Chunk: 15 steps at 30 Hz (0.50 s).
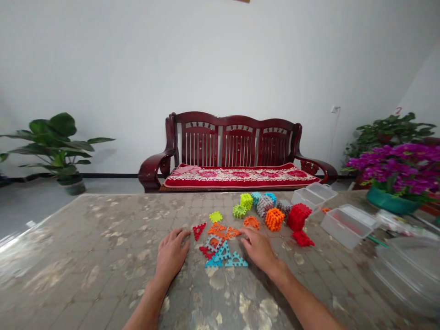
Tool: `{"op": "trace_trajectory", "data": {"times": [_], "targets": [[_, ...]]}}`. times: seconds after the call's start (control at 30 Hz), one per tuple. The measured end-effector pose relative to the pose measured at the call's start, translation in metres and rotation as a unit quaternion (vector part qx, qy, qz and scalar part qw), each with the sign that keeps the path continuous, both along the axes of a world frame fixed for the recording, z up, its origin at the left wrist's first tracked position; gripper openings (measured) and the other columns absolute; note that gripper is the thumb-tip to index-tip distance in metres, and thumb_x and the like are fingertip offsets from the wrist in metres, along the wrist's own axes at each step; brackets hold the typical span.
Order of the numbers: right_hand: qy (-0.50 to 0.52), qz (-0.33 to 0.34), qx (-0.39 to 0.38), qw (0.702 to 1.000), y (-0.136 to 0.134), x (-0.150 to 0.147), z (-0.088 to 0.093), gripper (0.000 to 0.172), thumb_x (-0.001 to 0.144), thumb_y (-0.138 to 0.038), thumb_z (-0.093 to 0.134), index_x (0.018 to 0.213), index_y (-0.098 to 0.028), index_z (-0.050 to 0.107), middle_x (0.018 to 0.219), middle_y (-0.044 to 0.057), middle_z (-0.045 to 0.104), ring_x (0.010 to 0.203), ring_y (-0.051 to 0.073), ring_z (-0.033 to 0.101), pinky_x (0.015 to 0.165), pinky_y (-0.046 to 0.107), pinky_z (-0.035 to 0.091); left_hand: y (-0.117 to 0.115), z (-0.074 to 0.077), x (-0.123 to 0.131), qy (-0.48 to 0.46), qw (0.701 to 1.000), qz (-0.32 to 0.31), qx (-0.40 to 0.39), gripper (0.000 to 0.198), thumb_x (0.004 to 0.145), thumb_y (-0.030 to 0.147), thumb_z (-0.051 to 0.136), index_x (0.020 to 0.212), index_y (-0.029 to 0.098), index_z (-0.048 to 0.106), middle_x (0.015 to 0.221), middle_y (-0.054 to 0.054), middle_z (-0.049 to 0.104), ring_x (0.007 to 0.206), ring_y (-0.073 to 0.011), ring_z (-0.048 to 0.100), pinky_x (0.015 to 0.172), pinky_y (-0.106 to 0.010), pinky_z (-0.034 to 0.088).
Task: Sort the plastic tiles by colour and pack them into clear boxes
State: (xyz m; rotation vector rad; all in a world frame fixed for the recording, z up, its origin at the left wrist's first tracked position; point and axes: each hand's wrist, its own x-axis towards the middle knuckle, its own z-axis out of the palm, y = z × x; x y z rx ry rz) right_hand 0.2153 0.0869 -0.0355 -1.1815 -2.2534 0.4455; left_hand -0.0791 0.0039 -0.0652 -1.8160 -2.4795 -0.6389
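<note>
A: Where are the pieces?
B: Plastic puzzle pieces (215, 243) lie flat mid-counter (85, 256), between the hands, well back from the far edge.
A: Fingers?
B: All loose and open, nothing grasped. The left hand (171, 255) is just beside a red triangle (198, 231); the right hand (258, 250) is at an orange piece (232, 233).
A: Containers?
B: Clear boxes (347, 225) on the right, contents unclear.

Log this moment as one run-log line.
left hand: open, empty, by red plastic triangle | right hand: open, by orange plastic triangle

Left hand (171, 255) and right hand (257, 250) flank colourful plastic pieces (223, 251) on a tabletop (68, 256).
</note>
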Motion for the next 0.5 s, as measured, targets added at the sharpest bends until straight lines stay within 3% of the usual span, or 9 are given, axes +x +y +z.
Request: {"op": "trace_trajectory", "data": {"times": [0.1,0.3,0.5], "targets": [[-0.084,-0.019,0.036,0.996,0.009,-0.019,0.002,0.036,0.082,-0.008,0.051,0.109,-0.022,0.070,0.115,0.008,0.070,0.109,0.023,0.064,0.094,0.034,0.049,0.000,0.000,0.000,-0.002,1.000,0.001,0.007,0.036,0.092,0.027,0.049,0.122,0.029,0.068,0.137,-0.007,0.061,0.125,-0.0260,0.057,0.108,-0.043,0.039],[-0.202,-0.047,0.035,0.978,0.012,-0.031,0.004,0.028,0.087,-0.008,0.049,0.089,-0.021,0.074,0.101,0.010,0.071,0.096,0.024,0.067,0.081,0.032,0.051,0.001,-0.002,-0.001,0.003,1.000,-0.003,0.007,0.036,0.092,0.026,0.049,0.123,0.029,0.068,0.136,-0.006,0.062,0.125,-0.0254,0.057,0.108,-0.042,0.039],[-0.270,-0.059,-0.006,0.961,0.005,-0.033,0.013,0.033,0.093,-0.009,0.042,0.104,-0.017,0.071,0.113,0.012,0.069,0.102,0.024,0.066,0.082,0.031,0.049,0.003,-0.005,-0.003,0.004,1.000,0.002,-0.013,0.037,0.093,0.028,0.048,0.125,0.030,0.067,0.139,-0.006,0.061,0.129,-0.0266,0.054,0.109,-0.044,0.039]]}}
